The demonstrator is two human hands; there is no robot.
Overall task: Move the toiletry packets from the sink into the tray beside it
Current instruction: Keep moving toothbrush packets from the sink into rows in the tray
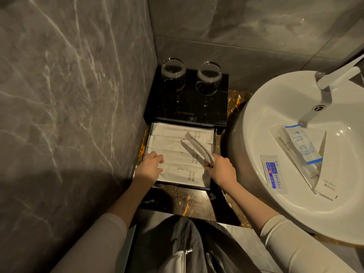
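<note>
A black tray (215, 134) beside the sink holds several white packets printed TOOTH BRUSH (173, 143), lying side by side. My left hand (150, 167) rests flat on the left ends of the two nearest packets. My right hand (221, 169) grips two narrow white packets (198, 149) that slant up over the tray. The white sink (256, 119) at the right still contains a blue-and-white wipe sachet (272, 171), a clear blue-edged packet (303, 143) and long white packets (323, 186) under it.
Two upturned glasses (173, 72) (209, 76) stand on a black block behind the tray. A chrome tap (327, 87) reaches over the sink. Grey marble walls close in on the left and back. A dark marbled counter edge lies below the tray.
</note>
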